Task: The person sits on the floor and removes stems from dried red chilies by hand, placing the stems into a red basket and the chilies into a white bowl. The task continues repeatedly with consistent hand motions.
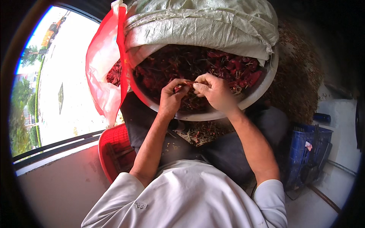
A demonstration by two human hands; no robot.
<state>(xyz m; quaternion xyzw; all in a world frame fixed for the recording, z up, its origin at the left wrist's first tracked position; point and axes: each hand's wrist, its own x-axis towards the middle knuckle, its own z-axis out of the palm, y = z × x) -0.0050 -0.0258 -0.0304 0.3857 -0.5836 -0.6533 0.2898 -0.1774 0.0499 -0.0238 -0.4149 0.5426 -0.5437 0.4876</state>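
Observation:
Over a wide basin [263, 87] of dark red dried chillies [239, 69], both hands work close together. My left hand [170, 99] is closed around dried red chilli pieces [178, 88], partly hidden by its fingers. Between thumb and forefinger, my right hand [216, 92] pinches the stem end of the same piece, just right of the left fingertips. Stems and dry bits lie among the chillies below the hands. A white woven sack [194, 31] rests across the far side of the basin, its mouth spread over the heap.
A red-and-clear plastic bag [102, 62] holding red chillies hangs left of the basin. Below it stands a red plastic basket [114, 148]. A blue crate [305, 154] sits at right. Stem litter [296, 77] covers the floor behind. A window [65, 85] is at left.

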